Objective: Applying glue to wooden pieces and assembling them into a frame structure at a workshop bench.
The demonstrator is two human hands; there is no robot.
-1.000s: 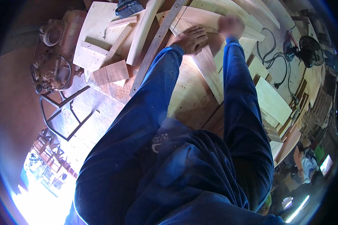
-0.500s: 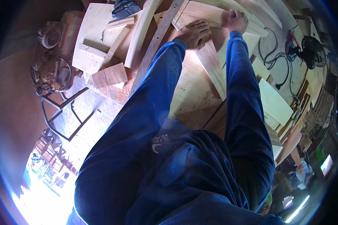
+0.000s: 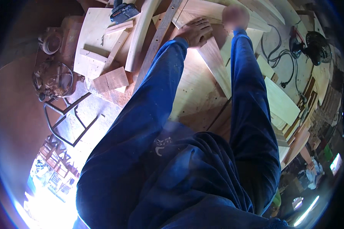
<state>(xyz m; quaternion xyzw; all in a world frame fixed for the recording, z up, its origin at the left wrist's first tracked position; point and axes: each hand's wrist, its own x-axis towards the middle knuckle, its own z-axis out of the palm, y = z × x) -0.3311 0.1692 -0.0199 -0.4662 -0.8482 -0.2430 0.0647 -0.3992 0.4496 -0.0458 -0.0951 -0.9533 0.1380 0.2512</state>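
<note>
My left hand (image 3: 197, 32) lies palm down across the place where a slanting pale board (image 3: 215, 61) meets a long pale board (image 3: 208, 9). Its fingers are stretched out over the wood. Farther right, my right hand (image 3: 236, 18) is at the long board near its right part. It is blurred, so its fingers and anything in them cannot be made out. Under the boards lies a broad, pale wooden surface (image 3: 197, 86). Left of my left hand runs a dark wooden bar with holes (image 3: 159, 37).
At the left are a rounded timber (image 3: 141, 36), a cordless tool's battery end (image 3: 124, 13), a wood block (image 3: 111, 79), a dusty machine (image 3: 51, 76) and a bent metal frame (image 3: 59, 131). To the right lie cables (image 3: 275, 59), a black fan (image 3: 318, 47) and a pale panel (image 3: 281, 99).
My right hand has shifted slightly left and is now blurred; earlier its fingers showed curled at the board. The left hand stays on the joint. The whole view has shifted slightly.
</note>
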